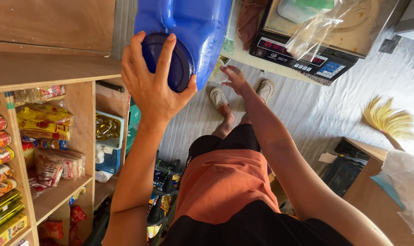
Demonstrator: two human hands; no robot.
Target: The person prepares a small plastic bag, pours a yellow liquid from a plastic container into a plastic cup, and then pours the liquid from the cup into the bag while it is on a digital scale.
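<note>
up high, a big blue jug [202,27] is tipped over the counter edge [243,57]. its dark blue cap [177,68] is gripped by the left hand [150,84], with the fingers spread wide around it. just below the jug, a small pale thing [217,74] is pinched by the right hand [234,79]. a scale [307,57] is seen nearby, and snacks are kept on a wooden shelf [61,193].

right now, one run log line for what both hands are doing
left hand: gripping dark blue round cap of tilted blue plastic jug | right hand: at small pale container under jug | digital scale behind
</note>
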